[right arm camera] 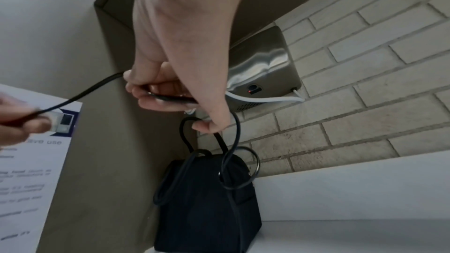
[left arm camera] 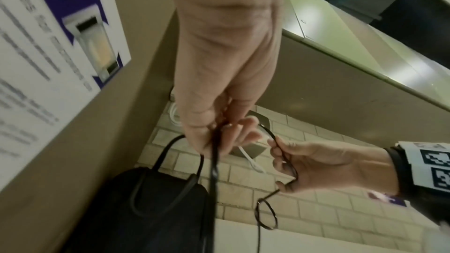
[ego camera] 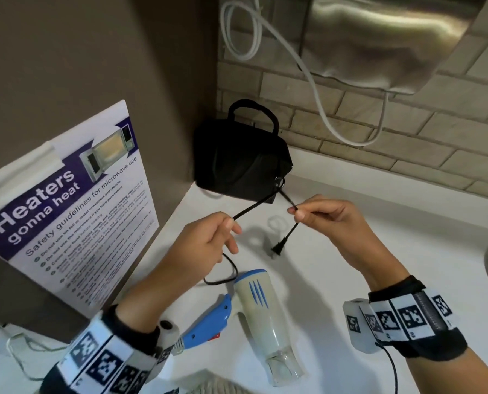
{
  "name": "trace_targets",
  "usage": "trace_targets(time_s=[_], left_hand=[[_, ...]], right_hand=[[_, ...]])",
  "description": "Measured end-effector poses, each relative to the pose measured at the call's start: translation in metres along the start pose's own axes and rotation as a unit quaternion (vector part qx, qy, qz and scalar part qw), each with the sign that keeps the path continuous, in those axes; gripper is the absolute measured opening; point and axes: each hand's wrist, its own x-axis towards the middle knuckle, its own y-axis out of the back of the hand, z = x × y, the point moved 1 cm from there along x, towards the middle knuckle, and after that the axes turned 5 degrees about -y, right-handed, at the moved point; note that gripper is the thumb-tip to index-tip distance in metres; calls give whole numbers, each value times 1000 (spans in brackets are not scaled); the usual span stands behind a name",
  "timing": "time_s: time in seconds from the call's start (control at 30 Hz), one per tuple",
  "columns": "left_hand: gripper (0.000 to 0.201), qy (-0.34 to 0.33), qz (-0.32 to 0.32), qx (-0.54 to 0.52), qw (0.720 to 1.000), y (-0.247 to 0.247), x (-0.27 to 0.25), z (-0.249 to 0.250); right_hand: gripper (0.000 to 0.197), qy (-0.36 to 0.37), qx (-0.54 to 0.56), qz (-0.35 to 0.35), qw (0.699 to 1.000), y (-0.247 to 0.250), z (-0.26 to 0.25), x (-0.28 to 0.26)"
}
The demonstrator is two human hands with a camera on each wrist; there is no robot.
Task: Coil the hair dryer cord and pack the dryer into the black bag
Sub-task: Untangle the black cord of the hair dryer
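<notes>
We pinch the black cord point(ego camera: 247, 209) in both hands: left hand point(ego camera: 205, 245) toward the dryer end, right hand point(ego camera: 332, 223) near the plug point(ego camera: 278, 248), which dangles. The hair dryer point(ego camera: 261, 314) lies on the desk point(ego camera: 379, 211); the black bag point(ego camera: 237, 160) stands behind. The dangling plug could snag the bag, or loose loops could spring open.

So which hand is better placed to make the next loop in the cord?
Probably the right hand: it pinches the cord near the dangling plug, so it can swing that free end toward the left hand, which anchors the dryer side.
</notes>
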Motion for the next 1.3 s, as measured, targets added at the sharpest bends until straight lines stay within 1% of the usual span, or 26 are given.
trace_targets(time_s=[0.07, 0.13, 0.2, 0.23, 0.27, 0.33, 0.4, 0.47, 0.53, 0.6, 0.63, 0.67, 0.7, 0.77, 0.8, 0.83, 0.87, 0.97, 1.03, 1.1, 1.13, 1.17, 1.2, 1.27, 1.3], left_hand=[[30, -5, 7, -18, 1000, -5, 6, 8], [29, 7, 9, -69, 998, -7, 13, 13], [29, 33, 3, -127, 991, -8, 19, 14], [27, 37, -2, -135, 990, -8, 20, 14], [23, 31, -7, -120, 992, -7, 20, 13], [20, 4, -8, -50, 999, -4, 16, 11], [13, -19, 18, 11, 1000, 0, 13, 9], [12, -31, 33, 60, 997, 0, 13, 6], [17, -23, 32, 97, 994, -4, 15, 3], [20, -15, 50, 111, 992, -9, 20, -1], [20, -13, 62, 108, 992, -12, 22, -2], [20, -12, 72, 99, 992, -14, 25, -2], [20, -14, 80, 87, 993, -15, 27, -3], [21, -14, 85, 48, 995, -17, 30, -3], [23, -11, 81, 22, 996, -17, 31, -4], [23, -5, 73, -8, 997, -17, 31, -4], [23, 1, 63, -38, 997, -17, 31, -5], [23, 16, 37, -83, 996, -14, 28, -4], [24, 15, 23, -86, 996, -11, 27, -1], [24, 16, 9, -94, 995, -9, 26, 2], [24, 16, 1, -102, 995, -8, 25, 3], [25, 15, -6, -109, 994, -8, 24, 4], [26, 16, -11, -113, 993, -7, 22, 4], [26, 19, -21, -110, 993, -7, 17, 4], [26, 22, -27, -106, 994, -7, 14, 3]], right_hand=[[12, 18, -72, -16, 997, -3, 1, -3], [10, 37, -167, -30, 985, -8, 5, -5], [9, 46, -238, -25, 970, -12, 12, -6], [8, 54, -261, -12, 964, -14, 15, -6], [8, 69, -278, 11, 958, -15, 17, -7], [6, 105, -288, 71, 949, -17, 16, -8], [5, 130, -272, 119, 946, -19, 14, -11], [6, 138, -300, 121, 936, -24, 16, -13], [7, 109, -390, 86, 910, -30, 22, -13], [12, 41, -487, 30, 872, -35, 29, -12], [16, -2, -510, -1, 860, -36, 31, -12], [20, -44, -507, -34, 860, -37, 31, -11], [22, -84, -476, -64, 873, -37, 29, -11], [24, -151, -339, -104, 923, -38, 23, -9], [25, -166, -262, -119, 943, -39, 19, -8], [27, -156, -212, -128, 956, -39, 15, -8], [30, -135, -186, -128, 965, -37, 12, -6], [34, -94, -130, -117, 980, -36, 8, -2], [31, -76, -118, -142, 980, -36, 8, 1], [25, -62, -135, -181, 972, -38, 9, 5], [22, -58, -144, -183, 971, -38, 10, 8], [20, -52, -159, -168, 972, -38, 12, 10], [19, -38, -188, -130, 973, -37, 15, 14], [19, 8, -266, -5, 964, -32, 19, 22], [18, 22, -271, 49, 961, -29, 21, 25]])
